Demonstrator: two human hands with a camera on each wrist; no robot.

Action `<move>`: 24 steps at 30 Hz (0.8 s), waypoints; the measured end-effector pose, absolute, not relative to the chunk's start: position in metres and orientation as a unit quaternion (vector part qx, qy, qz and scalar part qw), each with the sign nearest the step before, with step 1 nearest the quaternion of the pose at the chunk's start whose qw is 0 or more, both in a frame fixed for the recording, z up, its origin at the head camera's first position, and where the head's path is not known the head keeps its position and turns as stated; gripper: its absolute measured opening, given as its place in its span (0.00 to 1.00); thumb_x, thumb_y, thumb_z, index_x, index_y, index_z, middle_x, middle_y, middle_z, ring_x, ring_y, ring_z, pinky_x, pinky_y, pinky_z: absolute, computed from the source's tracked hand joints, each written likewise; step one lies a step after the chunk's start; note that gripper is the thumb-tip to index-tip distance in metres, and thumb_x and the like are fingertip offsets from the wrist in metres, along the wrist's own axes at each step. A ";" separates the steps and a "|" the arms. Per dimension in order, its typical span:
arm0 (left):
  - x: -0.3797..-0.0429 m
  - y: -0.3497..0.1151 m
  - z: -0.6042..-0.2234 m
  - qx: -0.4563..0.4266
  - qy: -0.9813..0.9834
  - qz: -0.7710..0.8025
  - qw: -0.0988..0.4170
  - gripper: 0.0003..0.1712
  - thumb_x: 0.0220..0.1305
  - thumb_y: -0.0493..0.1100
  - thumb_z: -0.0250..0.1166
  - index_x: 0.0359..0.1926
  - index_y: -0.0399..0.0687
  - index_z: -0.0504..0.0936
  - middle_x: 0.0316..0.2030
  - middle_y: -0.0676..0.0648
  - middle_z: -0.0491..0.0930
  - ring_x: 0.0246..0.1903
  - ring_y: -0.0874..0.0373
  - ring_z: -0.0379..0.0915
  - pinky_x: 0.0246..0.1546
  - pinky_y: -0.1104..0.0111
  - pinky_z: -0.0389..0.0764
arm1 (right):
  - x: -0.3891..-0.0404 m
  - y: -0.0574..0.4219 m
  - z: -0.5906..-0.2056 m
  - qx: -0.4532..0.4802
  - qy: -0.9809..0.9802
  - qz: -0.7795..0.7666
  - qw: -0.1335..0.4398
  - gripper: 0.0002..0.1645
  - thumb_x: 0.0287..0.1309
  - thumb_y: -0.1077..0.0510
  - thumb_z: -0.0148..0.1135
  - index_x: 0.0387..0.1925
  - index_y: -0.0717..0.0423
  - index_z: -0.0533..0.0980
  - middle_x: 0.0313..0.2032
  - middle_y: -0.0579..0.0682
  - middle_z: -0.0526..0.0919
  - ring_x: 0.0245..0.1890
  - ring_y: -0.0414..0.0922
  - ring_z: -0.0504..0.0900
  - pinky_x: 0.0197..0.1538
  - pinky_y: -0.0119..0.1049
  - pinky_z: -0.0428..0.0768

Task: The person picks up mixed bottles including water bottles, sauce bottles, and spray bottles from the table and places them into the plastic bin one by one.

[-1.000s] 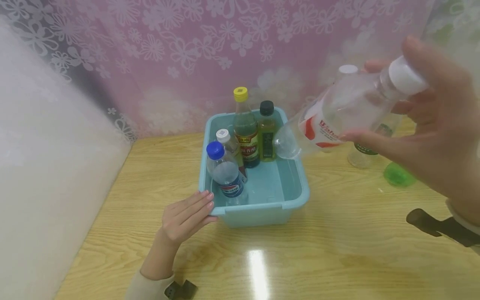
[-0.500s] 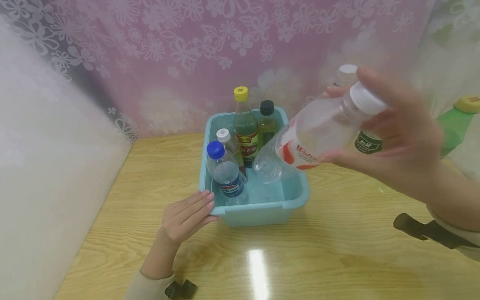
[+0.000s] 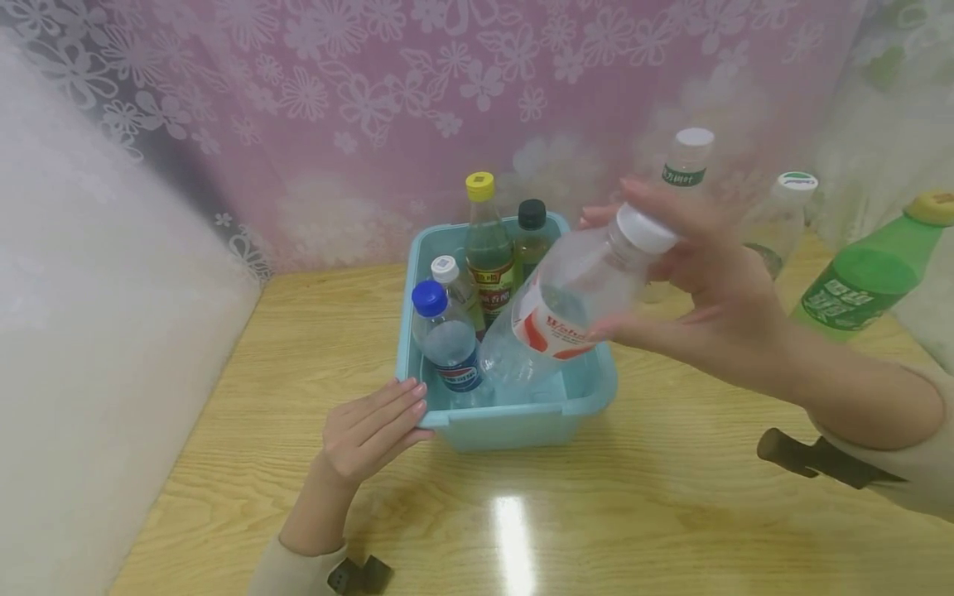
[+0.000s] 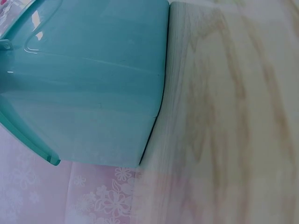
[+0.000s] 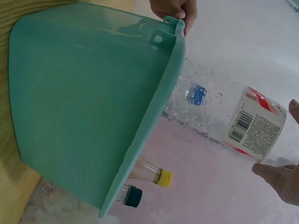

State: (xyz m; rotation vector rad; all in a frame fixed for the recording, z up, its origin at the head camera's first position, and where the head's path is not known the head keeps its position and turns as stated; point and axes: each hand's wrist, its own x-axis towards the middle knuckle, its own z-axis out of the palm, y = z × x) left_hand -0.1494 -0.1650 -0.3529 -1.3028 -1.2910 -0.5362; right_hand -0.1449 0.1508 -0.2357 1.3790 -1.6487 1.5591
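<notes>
Though aslant, bottle (image 3: 553, 324) in right grip (image 3: 719, 302).

At the mouth of the blue tub (image 3: 507, 430), the right hand (image 3: 715, 302) holds a tilted Wahaha bottle (image 3: 547, 319). The left hand (image 3: 373, 429) grips the tub's near left corner. In it stand a Pepsi bottle (image 3: 451, 346), a white-capped bottle (image 3: 460, 290), a vinegar bottle (image 3: 488, 240) and a black-capped bottle (image 3: 532, 240); to its right, a green bottle (image 3: 859, 285).

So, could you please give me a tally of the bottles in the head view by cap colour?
White caps: 4, one with green on top
Yellow caps: 2
Blue cap: 1
Dark cap: 1
Total: 8
</notes>
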 end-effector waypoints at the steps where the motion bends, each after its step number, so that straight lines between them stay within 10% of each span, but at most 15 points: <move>1: -0.149 -0.165 -0.353 -0.557 -0.552 -0.229 0.577 0.11 0.57 0.41 0.69 0.33 0.35 0.86 0.23 0.38 0.85 0.22 0.49 0.83 0.24 0.61 0.87 | -0.145 0.149 -0.236 0.506 -0.610 0.561 0.239 0.48 0.42 0.63 0.76 0.62 0.72 0.60 0.53 0.68 0.74 0.55 0.54 0.77 0.48 0.33 0.86; 9: -0.150 -0.167 -0.354 -0.558 -0.559 -0.226 0.570 0.11 0.58 0.42 0.68 0.35 0.35 0.86 0.25 0.38 0.85 0.23 0.49 0.84 0.26 0.61 0.87 | -0.142 0.136 -0.241 0.503 -0.674 0.495 0.219 0.47 0.52 0.53 0.70 0.66 0.67 0.56 0.59 0.55 0.73 0.57 0.48 0.75 0.53 0.33 0.84; 24: -0.151 -0.165 -0.353 -0.558 -0.548 -0.232 0.578 0.13 0.57 0.43 0.68 0.35 0.35 0.86 0.24 0.38 0.85 0.23 0.50 0.84 0.23 0.61 0.87 | -0.150 0.107 -0.275 0.537 -0.710 0.396 0.224 0.45 0.58 0.48 0.61 0.70 0.55 0.51 0.55 0.65 0.72 0.54 0.53 0.75 0.58 0.30 0.80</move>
